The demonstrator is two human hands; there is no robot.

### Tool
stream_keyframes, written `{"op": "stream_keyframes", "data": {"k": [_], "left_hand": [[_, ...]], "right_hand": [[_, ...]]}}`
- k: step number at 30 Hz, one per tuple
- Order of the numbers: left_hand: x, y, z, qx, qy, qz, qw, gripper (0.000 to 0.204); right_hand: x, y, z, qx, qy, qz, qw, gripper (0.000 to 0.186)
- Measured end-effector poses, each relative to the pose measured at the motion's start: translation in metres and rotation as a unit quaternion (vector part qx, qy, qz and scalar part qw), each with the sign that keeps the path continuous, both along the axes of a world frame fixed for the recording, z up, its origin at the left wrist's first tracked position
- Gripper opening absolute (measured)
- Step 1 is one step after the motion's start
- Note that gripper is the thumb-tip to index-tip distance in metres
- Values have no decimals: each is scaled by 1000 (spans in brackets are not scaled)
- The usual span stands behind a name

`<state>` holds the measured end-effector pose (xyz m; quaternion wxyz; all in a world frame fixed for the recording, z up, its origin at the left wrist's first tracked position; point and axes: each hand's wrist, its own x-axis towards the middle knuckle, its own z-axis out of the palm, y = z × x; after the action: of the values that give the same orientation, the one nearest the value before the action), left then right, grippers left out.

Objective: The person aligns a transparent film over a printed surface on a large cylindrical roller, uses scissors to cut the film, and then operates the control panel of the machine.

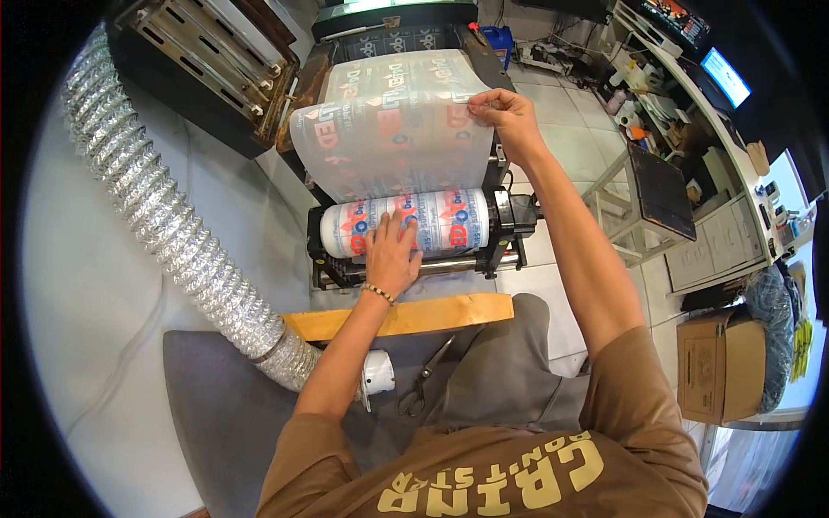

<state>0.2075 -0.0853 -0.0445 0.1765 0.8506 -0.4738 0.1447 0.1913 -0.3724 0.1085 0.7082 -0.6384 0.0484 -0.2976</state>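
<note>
A roll of printed translucent film (pixel 449 226) sits on the take-up shaft at the front of a black machine (pixel 317 233). My left hand (pixel 393 250) lies on top of this roll, fingers stretched out over its printed surface. From the machine's far end a wide sheet of the same film (pixel 393 129), with red and white print, comes toward me and hangs in a curve down behind the roll. My right hand (pixel 505 119) pinches the right edge of that sheet between thumb and fingers, with the arm stretched forward.
A silver flexible duct (pixel 164 216) runs along the left and ends beside my left forearm. Scissors (pixel 419 384) lie on the grey seat near my lap. A wooden board (pixel 406 316) crosses in front of me. At right stand a dark-topped stool (pixel 661 192) and a cardboard box (pixel 704 367).
</note>
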Motion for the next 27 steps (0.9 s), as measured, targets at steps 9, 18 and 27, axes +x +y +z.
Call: {"op": "stream_keyframes", "data": {"k": [9, 18, 27], "left_hand": [[62, -7, -8, -294, 145, 69, 942, 18], [71, -5, 2, -225, 117, 70, 965, 20], [-40, 60, 55, -128, 399, 10, 908, 20]], "right_hand": [[5, 2, -8, 0, 22, -7, 1000, 12], [12, -5, -6, 13, 38, -13, 999, 18], [7, -16, -12, 0, 45, -8, 999, 22]]}}
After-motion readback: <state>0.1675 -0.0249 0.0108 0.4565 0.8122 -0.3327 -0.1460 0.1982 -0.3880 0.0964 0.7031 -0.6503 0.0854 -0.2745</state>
